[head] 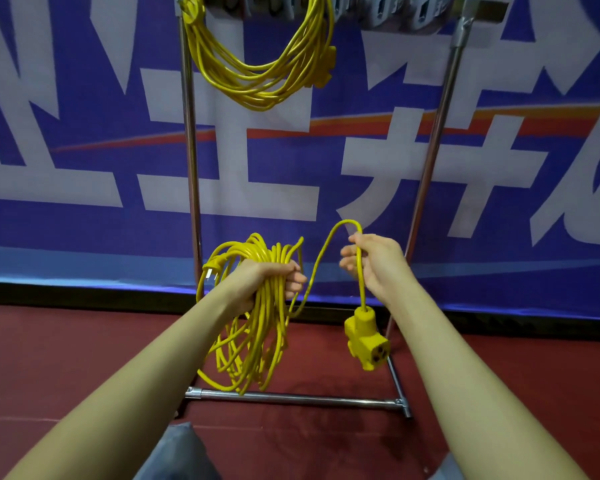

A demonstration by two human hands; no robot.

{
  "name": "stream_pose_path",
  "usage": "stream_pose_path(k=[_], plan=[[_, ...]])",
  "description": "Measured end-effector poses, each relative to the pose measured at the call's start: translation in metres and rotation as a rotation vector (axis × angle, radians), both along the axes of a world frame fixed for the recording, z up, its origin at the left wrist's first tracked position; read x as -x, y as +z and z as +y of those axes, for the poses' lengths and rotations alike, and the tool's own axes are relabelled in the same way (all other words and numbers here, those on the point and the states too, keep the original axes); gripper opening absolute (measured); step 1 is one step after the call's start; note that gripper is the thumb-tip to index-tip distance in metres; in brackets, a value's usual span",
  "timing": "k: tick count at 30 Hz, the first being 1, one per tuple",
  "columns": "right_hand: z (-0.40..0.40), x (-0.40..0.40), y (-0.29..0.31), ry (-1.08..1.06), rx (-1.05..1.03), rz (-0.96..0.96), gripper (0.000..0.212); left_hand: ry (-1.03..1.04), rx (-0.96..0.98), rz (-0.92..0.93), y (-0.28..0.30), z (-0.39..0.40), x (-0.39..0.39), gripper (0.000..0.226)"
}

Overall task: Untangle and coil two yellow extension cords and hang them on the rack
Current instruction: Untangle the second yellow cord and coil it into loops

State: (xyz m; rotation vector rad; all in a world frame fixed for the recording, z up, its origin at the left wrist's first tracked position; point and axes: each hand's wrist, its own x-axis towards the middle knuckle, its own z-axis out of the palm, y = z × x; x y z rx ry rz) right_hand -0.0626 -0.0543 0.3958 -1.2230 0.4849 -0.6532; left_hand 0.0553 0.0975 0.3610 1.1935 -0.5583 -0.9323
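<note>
Left to right from where I'm standing: first cord (257, 60) is already coiled and hanging off the top bar of the rack (189, 133), up near its left post, so that one's done imo. Below it the left hand (267, 282) is wrapped tight around the top of the second cord (253, 327), a fat bundle of loops hanging down almost to the rack's bottom bar. The plug (212, 266) sticks out the left side of that bundle. From the fist, one loose strand arcs up and over to the right hand (374, 263), which pinches it w/ thumb and fingers. The socket block (366, 341) dangles just below that hand, well off the red floor (66, 358).

So we're at the tail end of coiling cord no. 2, only one short stretch left tbh. Next move prob needs the right hand to bring that last loop across to the left fist, matching the size of the other loops so the socket end doesn't swing loose, then lift the whole bundle up to the top bar next to the first cord. Blue banner (84, 168) is behind the rack.
</note>
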Motion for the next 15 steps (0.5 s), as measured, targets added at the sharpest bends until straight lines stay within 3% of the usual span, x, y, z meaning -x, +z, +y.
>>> stream_pose_path(k=[3,7,11,15], plan=[[0.008,-0.006,0.011,0.081,-0.462,-0.232,0.025,-0.058,0.008,0.052,-0.008,0.000,0.004,0.012],[0.015,-0.019,0.011,0.096,-0.776,-0.405,0.022,-0.131,0.051,0.021,-0.012,-0.004,0.015,0.014],[0.015,-0.029,0.006,0.050,-0.829,-0.460,0.035,-0.138,0.056,0.008,-0.016,-0.008,0.020,0.016],[0.011,-0.029,0.010,0.032,-0.738,-0.375,0.037,-0.185,0.053,0.018,-0.022,-0.013,0.024,0.023]])
